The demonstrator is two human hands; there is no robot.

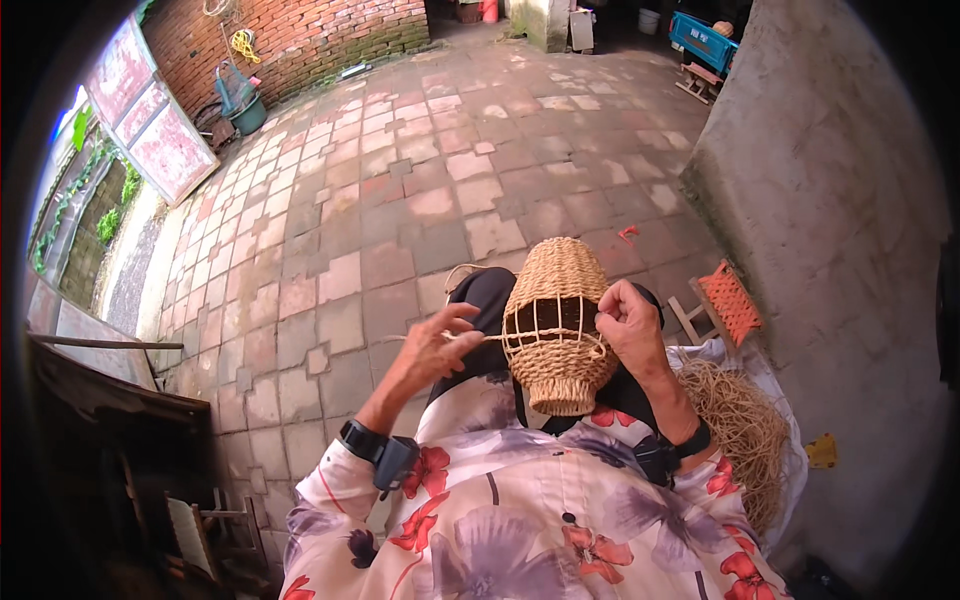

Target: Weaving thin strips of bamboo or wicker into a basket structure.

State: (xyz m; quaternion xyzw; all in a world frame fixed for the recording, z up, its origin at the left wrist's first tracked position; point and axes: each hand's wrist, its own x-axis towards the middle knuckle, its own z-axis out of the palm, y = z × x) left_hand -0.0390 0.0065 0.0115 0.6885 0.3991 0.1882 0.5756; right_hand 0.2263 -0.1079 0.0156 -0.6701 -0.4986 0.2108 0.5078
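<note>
A woven straw basket (557, 262), shaped like a bulging vase, lies across my lap with its narrow neck towards me. Around its middle runs a gap of bare upright stakes, with dense weaving on both sides. My right hand (632, 325) pinches the basket's right side at this gap; its fingertips are partly hidden. To the left, my left hand (436, 345) has thumb and fingers apart beside a twisted straw strand (488, 339). That strand runs leftward from the basket past my thumb, and part of it is hidden behind the hand.
At my right a white sack (795, 450) holds a heap of loose straw cord (735, 425). Near it stands a stool with an orange woven seat (730, 300) by a concrete wall (830, 200). Dark wooden furniture (110, 400) is at left; paving tiles (360, 220) spread ahead.
</note>
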